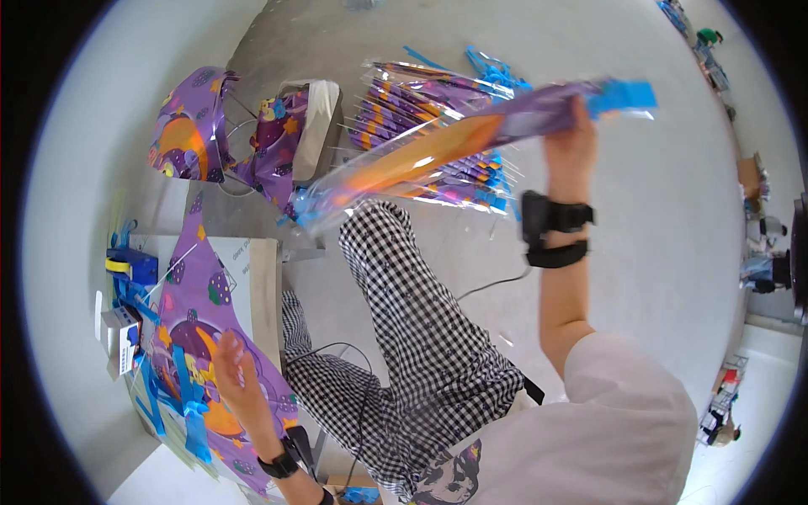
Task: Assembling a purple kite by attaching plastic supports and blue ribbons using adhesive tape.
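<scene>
My right hand [574,143] is raised at the upper right, closed around one end of a long folded purple and orange printed fabric [438,151] in a clear plastic sleeve. Blue material sticks out past the hand, and the package is smeared by motion. My left hand [234,379] is over a spread sheet of purple printed fabric [198,307] on the table at the left. Its fingers look loosely extended, holding nothing I can see. Blue strips [192,421] lie on that fabric beside the hand.
On the floor ahead lies a pile of similar bagged packages [404,109]. More purple fabric drapes over a chair-like frame [316,126] and hangs farther left [189,126]. A blue tape dispenser [139,265] and a small white box [126,341] stand on the table [261,252].
</scene>
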The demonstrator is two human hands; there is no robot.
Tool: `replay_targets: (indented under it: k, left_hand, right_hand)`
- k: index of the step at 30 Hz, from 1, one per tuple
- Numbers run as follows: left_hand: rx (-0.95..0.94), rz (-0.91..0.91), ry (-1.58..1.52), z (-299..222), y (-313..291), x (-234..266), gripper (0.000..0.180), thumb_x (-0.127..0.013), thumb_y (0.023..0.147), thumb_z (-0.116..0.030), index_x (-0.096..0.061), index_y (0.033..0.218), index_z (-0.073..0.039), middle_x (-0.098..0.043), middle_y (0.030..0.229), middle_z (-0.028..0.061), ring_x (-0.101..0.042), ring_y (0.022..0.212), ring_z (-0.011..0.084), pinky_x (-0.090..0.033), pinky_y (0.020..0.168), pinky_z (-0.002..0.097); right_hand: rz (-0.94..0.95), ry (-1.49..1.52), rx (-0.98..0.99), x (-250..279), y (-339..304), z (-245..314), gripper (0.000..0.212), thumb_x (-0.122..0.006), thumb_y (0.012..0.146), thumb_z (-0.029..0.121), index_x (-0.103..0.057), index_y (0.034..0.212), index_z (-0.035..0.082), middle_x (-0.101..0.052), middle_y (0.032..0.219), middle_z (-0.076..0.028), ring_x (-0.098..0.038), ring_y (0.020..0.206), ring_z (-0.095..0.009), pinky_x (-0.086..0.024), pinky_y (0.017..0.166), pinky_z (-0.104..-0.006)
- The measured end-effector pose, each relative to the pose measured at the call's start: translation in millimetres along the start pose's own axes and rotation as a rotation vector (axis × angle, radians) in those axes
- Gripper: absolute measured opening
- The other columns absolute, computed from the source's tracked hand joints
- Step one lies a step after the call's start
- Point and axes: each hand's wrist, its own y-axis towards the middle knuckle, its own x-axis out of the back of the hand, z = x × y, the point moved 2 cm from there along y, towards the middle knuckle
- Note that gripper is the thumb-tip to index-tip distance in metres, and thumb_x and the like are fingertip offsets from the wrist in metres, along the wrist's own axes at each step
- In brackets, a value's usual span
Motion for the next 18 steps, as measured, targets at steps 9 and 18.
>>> replay_targets:
  k: [9, 18]
  left_hand:
    - [0.192, 0.109, 0.021, 17, -8, -56, 0.037, -0.054, 0.094, -0.007, -0.05, 0.13, -0.002, -0.059, 0.124, 0.0126, -0.06, 0.107, 0.0205, -0.046, 0.091, 0.032]
    - [0.257, 0.211, 0.061, 9, -3, -93, 0.038, -0.052, 0.093, -0.004, -0.051, 0.13, 0.0, -0.063, 0.114, 0.0145, -0.064, 0.096, 0.0203, -0.048, 0.087, 0.0312]
  right_hand:
    - [-0.662, 0.111, -0.113, 202, 0, 12, 0.041, -0.035, 0.102, 0.039, -0.055, 0.123, 0.009, -0.058, 0.13, -0.011, -0.049, 0.125, -0.032, -0.032, 0.106, -0.0588]
    - [-0.849, 0.413, -0.17, 284, 11, -145, 0.043, -0.033, 0.103, 0.039, -0.059, 0.114, 0.006, -0.062, 0.12, -0.012, -0.056, 0.114, -0.033, -0.038, 0.101, -0.0588]
